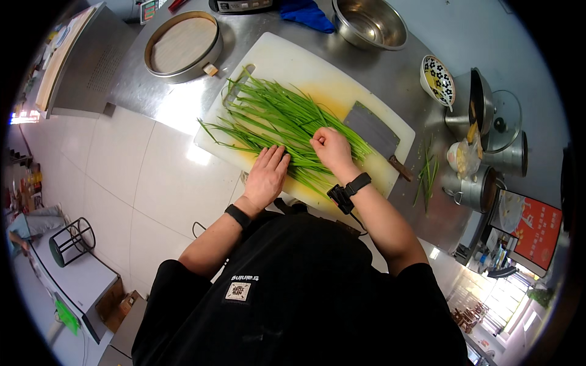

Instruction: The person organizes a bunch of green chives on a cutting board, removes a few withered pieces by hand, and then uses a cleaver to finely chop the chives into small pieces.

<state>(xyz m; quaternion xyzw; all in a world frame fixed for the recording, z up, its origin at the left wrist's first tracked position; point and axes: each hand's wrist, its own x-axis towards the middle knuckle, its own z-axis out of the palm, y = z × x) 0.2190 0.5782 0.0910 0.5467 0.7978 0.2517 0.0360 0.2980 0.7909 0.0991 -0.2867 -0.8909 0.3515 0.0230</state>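
Note:
A spread bunch of long green garlic chives (279, 114) lies across a white plastic cutting board (279, 52) with yellow stains. My left hand (268, 174) rests flat on the near side of the bunch, fingers straight and close together. Over the right part of the chives is my right hand (333, 148), its fingers curled in towards the thumb; I see nothing between them. A cleaver (373, 128) with a wide dark blade lies flat on the board to the right of the bunch. Its wooden handle (399, 168) reaches past the board's right edge.
The board is on a stainless steel table (128, 87). Behind it are a round lined steamer (183, 45), a blue cloth (306, 13) and a steel bowl (371, 23). To the right are loose chives (427, 176), a patterned bowl (438, 80) and several metal pots (474, 187).

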